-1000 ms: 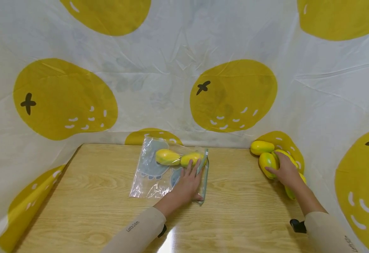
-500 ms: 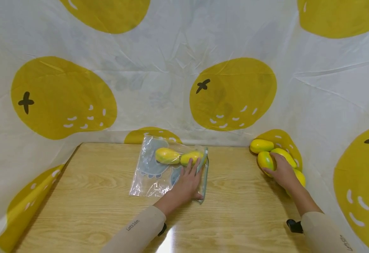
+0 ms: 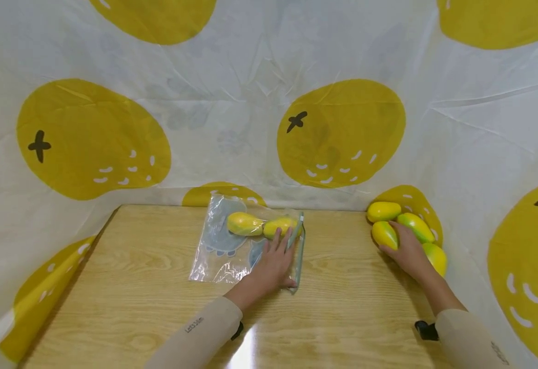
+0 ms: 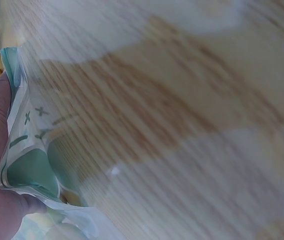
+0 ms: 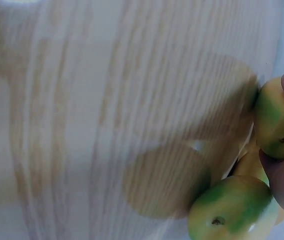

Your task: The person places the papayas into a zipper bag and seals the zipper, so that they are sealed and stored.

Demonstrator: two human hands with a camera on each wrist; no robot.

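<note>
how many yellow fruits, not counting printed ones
6 visible: left fruit and right fruit in the bag; one fruit gripped by the right hand; rear fruit behind it; middle fruit and near fruit to its right. Others may be hidden.

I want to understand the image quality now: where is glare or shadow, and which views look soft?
Head view: mostly clear, with a bright glare patch on the table near the bottom edge and small highlights on the clear bag; left wrist view: hazy and soft, with pale sheen over the tabletop; right wrist view: also hazy, with dark shadow beside the held fruit.
</note>
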